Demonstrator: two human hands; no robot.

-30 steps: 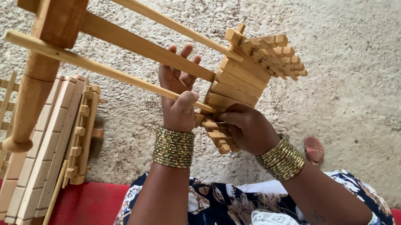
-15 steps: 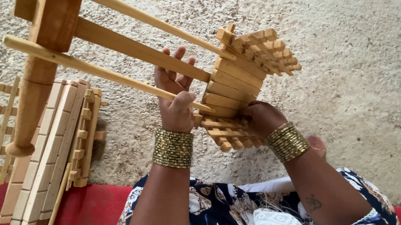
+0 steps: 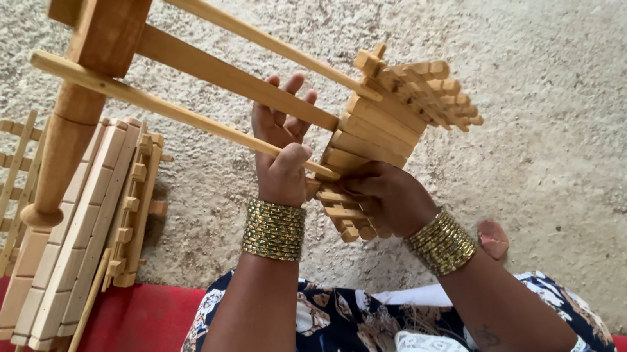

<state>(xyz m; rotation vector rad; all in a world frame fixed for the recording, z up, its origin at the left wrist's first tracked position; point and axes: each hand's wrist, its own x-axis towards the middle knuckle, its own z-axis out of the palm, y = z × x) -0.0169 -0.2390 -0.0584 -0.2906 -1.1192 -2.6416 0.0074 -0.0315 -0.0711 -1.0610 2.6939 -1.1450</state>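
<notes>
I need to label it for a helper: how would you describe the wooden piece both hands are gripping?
Follow the long wooden rods down to the left hand and right hand. Between them is a slatted wooden block; unlike the flat slatted stack lying on the floor, it is held up.

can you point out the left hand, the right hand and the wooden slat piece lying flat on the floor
left hand (image 3: 281, 164): head view, on the back of the hand.
right hand (image 3: 387, 199): head view, on the knuckles.
wooden slat piece on the floor (image 3: 69, 243): head view, on its long flat slats.

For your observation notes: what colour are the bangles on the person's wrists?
Gold, stacked on both wrists: bangles. The head view shows them best.
</notes>
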